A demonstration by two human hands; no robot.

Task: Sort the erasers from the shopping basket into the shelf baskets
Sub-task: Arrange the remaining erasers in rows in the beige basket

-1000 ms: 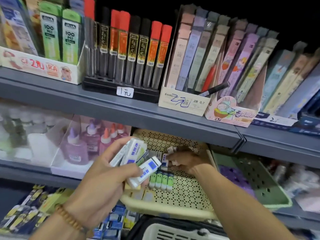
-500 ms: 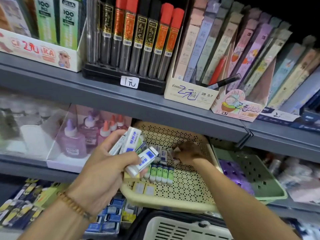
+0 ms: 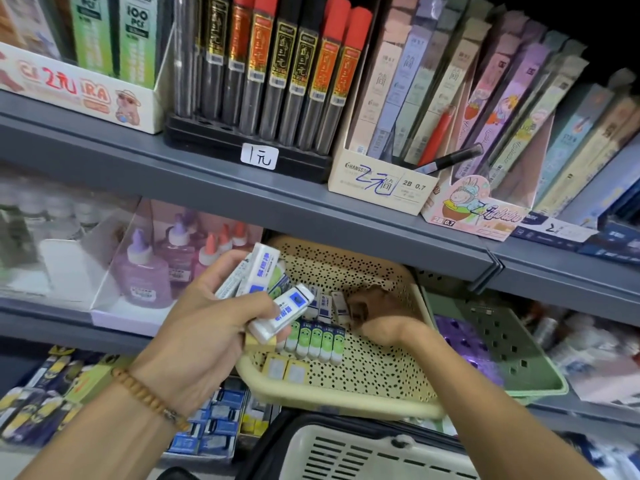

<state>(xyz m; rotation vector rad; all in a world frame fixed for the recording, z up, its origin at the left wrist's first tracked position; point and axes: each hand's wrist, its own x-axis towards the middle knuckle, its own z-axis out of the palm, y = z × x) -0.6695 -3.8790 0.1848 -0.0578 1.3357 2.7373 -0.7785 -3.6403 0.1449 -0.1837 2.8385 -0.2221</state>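
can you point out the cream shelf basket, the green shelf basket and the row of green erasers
cream shelf basket (image 3: 332, 401): head view, on its front rim.
green shelf basket (image 3: 502, 344): head view, on its perforated floor.
row of green erasers (image 3: 317, 341): head view, on the middle eraser of the row lying in the cream basket.

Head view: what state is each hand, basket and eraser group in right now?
Left hand: grips a bunch of white-and-blue erasers.
Right hand: inside the cream basket, fingers curled, grip unclear.
Green erasers: upright in a row in the basket.
Green basket: on the shelf beside it.
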